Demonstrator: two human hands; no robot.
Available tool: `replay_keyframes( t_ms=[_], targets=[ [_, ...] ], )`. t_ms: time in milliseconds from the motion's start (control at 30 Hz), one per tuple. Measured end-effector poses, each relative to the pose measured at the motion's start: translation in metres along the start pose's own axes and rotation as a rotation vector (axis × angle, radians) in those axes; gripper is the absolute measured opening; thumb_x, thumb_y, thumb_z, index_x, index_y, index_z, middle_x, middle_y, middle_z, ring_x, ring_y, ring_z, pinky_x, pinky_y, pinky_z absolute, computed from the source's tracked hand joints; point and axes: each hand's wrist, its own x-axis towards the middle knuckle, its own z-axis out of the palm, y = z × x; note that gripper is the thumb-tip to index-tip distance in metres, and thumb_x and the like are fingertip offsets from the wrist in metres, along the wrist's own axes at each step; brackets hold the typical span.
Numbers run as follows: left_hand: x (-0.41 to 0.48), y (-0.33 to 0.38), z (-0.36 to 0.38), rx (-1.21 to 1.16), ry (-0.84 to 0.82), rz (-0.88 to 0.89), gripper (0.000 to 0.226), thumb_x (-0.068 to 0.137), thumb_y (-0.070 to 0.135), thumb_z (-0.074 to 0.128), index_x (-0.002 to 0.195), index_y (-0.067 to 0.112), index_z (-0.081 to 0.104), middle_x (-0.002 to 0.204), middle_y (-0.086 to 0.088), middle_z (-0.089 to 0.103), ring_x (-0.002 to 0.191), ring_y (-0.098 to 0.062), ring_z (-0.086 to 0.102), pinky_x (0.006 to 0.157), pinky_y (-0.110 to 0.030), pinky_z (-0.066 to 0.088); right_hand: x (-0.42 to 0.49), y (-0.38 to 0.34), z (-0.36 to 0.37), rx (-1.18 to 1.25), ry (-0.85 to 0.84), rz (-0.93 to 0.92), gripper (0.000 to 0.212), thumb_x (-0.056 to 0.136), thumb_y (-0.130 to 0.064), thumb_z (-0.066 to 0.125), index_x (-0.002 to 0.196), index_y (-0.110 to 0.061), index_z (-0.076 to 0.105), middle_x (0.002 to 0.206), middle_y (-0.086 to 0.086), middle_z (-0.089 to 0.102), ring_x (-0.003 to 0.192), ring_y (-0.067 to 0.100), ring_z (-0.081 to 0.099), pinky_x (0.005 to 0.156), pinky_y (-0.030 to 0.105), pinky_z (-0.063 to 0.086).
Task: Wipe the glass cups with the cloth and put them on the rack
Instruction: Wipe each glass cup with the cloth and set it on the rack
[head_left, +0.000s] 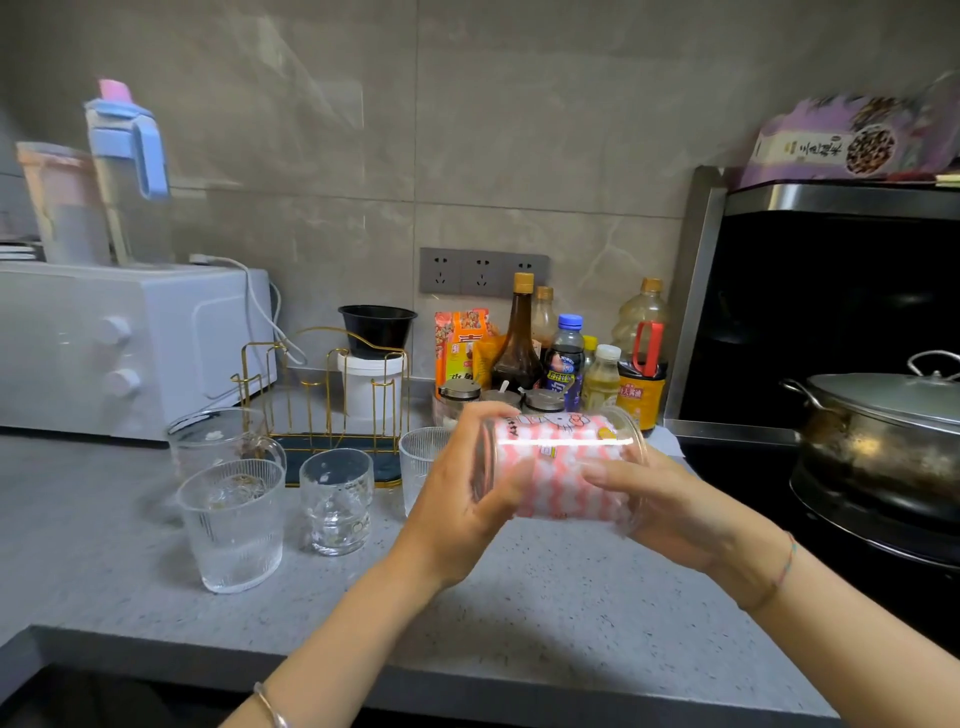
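A clear glass cup (563, 422) lies on its side in mid-air above the counter, stuffed with a pink-and-white patterned cloth (558, 475). My left hand (467, 491) grips its base end. At the mouth end my right hand (654, 501) holds it, fingers curled round the rim. The gold wire rack (322, 387) stands behind on a dark tray and holds no cups. Several glass cups wait on the counter: a ribbed one (234, 525), a shorter one (337, 501), a handled one (223, 441) and a ribbed one (421, 460) partly behind my left hand.
A white microwave (130, 348) stands at the left. Sauce bottles and jars (566, 358) crowd the back of the grey counter (545, 623). A lidded metal pot (883, 436) sits on the black stove at the right. A white tub with a black bowl (376, 332) stands behind the rack.
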Motion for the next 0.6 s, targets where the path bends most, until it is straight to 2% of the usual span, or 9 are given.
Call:
replay_keyframes(
  t_ms=[67,133,200,300,367,467,533,600],
  targets=[
    [-0.002,-0.003,-0.001,-0.002,-0.026,0.008,0.054,0.071,0.087,0.042,0.112,0.052,0.041,0.107,0.027,0.054,0.1,-0.005,0.062,0.075,-0.026,0.057,0.002,0.001,-0.001,-0.053,0.036,0.027,0.05,0.06,-0.018,0.085,0.105,-0.011,0.065,0.106,0.011,0.072,0.093,0.02,0.07,0.081,0.026,0.057],
    [-0.003,-0.004,0.001,-0.051,-0.026,-0.046,0.052,0.071,0.086,0.043,0.111,0.053,0.043,0.107,0.028,0.056,0.096,-0.007,0.065,0.065,-0.029,0.058,0.003,0.001,0.002,-0.079,0.069,0.033,0.036,0.075,-0.016,0.076,0.108,-0.01,0.063,0.103,0.008,0.074,0.09,0.017,0.071,0.08,0.024,0.057],
    [-0.005,-0.003,0.006,-0.104,-0.016,-0.13,0.048,0.072,0.078,0.045,0.113,0.053,0.044,0.106,0.021,0.06,0.081,-0.013,0.069,0.053,-0.028,0.054,0.004,0.002,0.001,-0.086,0.087,0.021,0.031,0.074,-0.016,0.065,0.105,-0.011,0.065,0.097,0.006,0.075,0.087,0.014,0.071,0.075,0.021,0.057],
    [-0.003,0.002,0.01,-0.176,0.023,-0.284,0.047,0.08,0.075,0.039,0.119,0.05,0.045,0.11,0.005,0.061,0.058,-0.012,0.064,0.047,-0.03,0.052,0.005,0.004,0.001,-0.221,0.089,-0.034,0.025,0.073,-0.016,0.065,0.098,-0.013,0.068,0.098,0.006,0.075,0.091,0.017,0.071,0.079,0.021,0.056],
    [0.002,0.007,0.01,-0.218,0.023,-0.425,0.049,0.089,0.07,0.036,0.123,0.036,0.047,0.109,-0.002,0.063,0.054,-0.01,0.063,0.047,-0.031,0.054,0.007,0.007,0.003,-0.305,0.112,-0.064,0.025,0.072,-0.017,0.068,0.097,-0.015,0.069,0.1,0.006,0.074,0.094,0.018,0.071,0.081,0.021,0.055],
    [0.007,0.009,0.007,-0.317,-0.01,-0.611,0.064,0.088,0.065,0.032,0.125,0.019,0.055,0.09,-0.009,0.072,0.052,-0.013,0.064,0.043,-0.025,0.051,0.008,0.008,0.003,-0.38,0.14,-0.097,0.022,0.073,-0.013,0.071,0.095,-0.014,0.069,0.093,0.001,0.076,0.086,0.01,0.071,0.071,0.015,0.053],
    [0.007,0.007,0.006,-0.362,0.008,-0.632,0.064,0.089,0.063,0.037,0.127,0.015,0.056,0.085,-0.009,0.074,0.052,-0.017,0.065,0.042,-0.023,0.048,0.009,0.007,0.002,-0.393,0.136,-0.096,0.026,0.069,-0.015,0.073,0.095,-0.016,0.069,0.093,0.001,0.076,0.086,0.011,0.071,0.072,0.017,0.054],
    [0.005,0.005,0.006,-0.34,0.025,-0.557,0.067,0.083,0.063,0.04,0.123,0.011,0.056,0.084,-0.009,0.073,0.052,-0.02,0.065,0.042,-0.024,0.048,0.009,0.006,0.002,-0.386,0.114,-0.064,0.032,0.066,-0.015,0.073,0.097,-0.017,0.068,0.097,0.002,0.075,0.092,0.015,0.071,0.08,0.021,0.055]
  ],
)
